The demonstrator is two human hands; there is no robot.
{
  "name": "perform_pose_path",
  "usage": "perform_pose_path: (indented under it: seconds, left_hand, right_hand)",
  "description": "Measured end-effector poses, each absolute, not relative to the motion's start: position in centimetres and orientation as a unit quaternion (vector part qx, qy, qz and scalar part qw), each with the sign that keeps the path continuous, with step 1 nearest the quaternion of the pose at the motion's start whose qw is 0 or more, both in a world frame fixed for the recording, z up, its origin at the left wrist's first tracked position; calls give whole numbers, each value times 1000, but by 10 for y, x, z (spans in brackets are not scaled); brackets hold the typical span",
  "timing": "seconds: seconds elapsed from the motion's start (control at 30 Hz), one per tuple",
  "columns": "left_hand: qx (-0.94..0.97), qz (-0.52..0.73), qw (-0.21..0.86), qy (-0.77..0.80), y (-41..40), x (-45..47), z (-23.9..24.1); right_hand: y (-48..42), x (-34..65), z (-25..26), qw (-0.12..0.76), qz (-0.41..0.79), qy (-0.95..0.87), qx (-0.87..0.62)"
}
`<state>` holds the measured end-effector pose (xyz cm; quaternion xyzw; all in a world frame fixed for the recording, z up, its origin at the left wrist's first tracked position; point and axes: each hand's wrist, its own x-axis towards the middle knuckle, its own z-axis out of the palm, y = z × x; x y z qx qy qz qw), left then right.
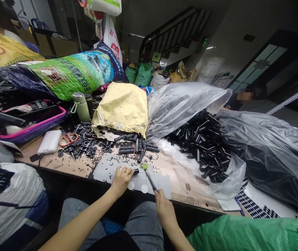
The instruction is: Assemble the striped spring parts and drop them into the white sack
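Observation:
My left hand (pixel 121 179) is over the grey mat (pixel 164 186) at the table's front edge, its fingers closed on a short black tube (pixel 136 171). Closed round a dark handle, my right hand (pixel 163 205) holds a small hammer (pixel 151 179) with a yellow-green head. That head is just right of the tube, apart from it; whether it touches the mat I cannot tell. Two pale round discs (pixel 144 189) lie on the mat. Behind it are black ribbed rollers (pixel 126 149) and many tiny dark pieces scattered about.
A yellow sack (pixel 125 104) spills rollers at the back. To the right, clear plastic (pixel 185 97) surrounds a pile of black tubes (pixel 201 139). Scissors (pixel 69 139), a white power bank (pixel 49 142), a green flask (pixel 81 107) and a pink-rimmed basket (pixel 34 123) stand left.

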<state>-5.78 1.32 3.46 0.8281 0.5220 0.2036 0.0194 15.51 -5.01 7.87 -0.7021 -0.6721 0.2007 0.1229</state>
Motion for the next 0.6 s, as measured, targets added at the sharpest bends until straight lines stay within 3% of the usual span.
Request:
perform_pose_path:
  seconds: [0.1, 0.23, 0.43, 0.6]
  left_hand:
    - [827, 194, 21, 526, 10, -49, 29]
    - [844, 173, 36, 507, 3, -34, 23]
    - [840, 186, 86, 503, 5, -27, 17]
    - [781, 232, 108, 570, 23, -38, 38]
  right_hand:
    - [-59, 145, 89, 112, 224, -674, -695]
    - [-58, 122, 104, 195, 235, -690, -656]
    - [-59, 91, 80, 85, 223, -756, -609]
    - [-30, 136, 63, 227, 118, -765, -591]
